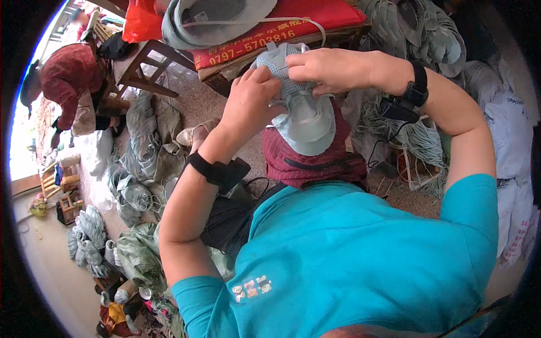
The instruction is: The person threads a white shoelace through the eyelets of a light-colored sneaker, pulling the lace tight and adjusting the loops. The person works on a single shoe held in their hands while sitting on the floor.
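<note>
A pale grey-blue mesh shoe upper (307, 127) rests over my lap, its rounded toe toward me and its tongue toward the table. My left hand (251, 98) is closed on the upper's left edge, fingers bent beside the tongue. From the right, my right hand (324, 70) pinches at the upper near the lacing area, where a bit of white lace shows at its fingertips. What exactly lies between the fingers of each hand is partly hidden. Dark maroon striped cloth (282, 155) lies beneath the upper.
Ahead stands a low table with a red printed cloth (253, 42), carrying stacked grey shoe pieces (220, 22). Bundles of pale laces (422, 146) hang at the right. Grey-green bundles (141, 191) cover the floor at left. Another person (70, 81) in maroon bends over at far left.
</note>
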### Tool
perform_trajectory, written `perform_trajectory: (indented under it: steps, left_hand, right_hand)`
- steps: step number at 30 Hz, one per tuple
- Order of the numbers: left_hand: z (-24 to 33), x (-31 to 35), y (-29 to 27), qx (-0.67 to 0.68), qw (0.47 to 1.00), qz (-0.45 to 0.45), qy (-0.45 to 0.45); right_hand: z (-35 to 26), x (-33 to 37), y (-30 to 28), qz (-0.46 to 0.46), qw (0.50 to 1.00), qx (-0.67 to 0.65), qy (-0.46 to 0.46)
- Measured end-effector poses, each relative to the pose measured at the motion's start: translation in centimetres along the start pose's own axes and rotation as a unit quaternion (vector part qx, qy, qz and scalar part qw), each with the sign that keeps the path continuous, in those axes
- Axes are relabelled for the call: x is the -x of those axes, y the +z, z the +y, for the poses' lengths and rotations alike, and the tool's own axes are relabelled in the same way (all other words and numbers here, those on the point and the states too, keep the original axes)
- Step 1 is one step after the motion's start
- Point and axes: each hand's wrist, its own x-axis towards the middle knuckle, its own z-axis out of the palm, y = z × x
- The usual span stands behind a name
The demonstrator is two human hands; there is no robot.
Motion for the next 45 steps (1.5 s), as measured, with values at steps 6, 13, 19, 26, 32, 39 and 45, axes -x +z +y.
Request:
perform_trajectory:
  steps: [6, 13, 19, 26, 32, 39, 45]
  left_hand:
    - [-1.0, 0.7, 0.8, 0.065, 0.997, 0.043, 0.006]
    - [-0.9, -0.2, 1.0, 0.077, 0.992, -0.020, -0.094]
    - [-1.5, -1.4, 1.3, 0.226, 0.958, -0.038, -0.171]
    - [-1.4, -0.9, 3.8, 0.176, 0.965, 0.108, -0.164]
    - [-0.1, -0.8, 4.4, 0.352, 0.876, 0.209, -0.256]
    - [3.0, -2.9, 1.4, 0.293, 0.908, 0.285, -0.089]
    - [1.2, -2.6, 4.1, 0.301, 0.902, 0.247, -0.186]
  right_hand:
    - [0.6, 1.0, 0.9, 0.071, 0.996, -0.039, -0.041]
    - [-0.4, 0.1, -0.3, -0.008, 1.000, -0.004, 0.026]
    - [-1.6, -0.9, -1.2, -0.093, 0.986, 0.118, 0.072]
    - [-0.4, -0.4, -0.2, -0.013, 0.999, 0.013, 0.046]
    - [-0.6, -0.5, -0.7, -0.012, 0.998, 0.003, 0.067]
    - [-0.2, 0.8, -0.1, 0.029, 0.995, -0.003, 0.092]
    - [-1.3, 0.9, 1.4, 0.072, 0.972, -0.059, 0.214]
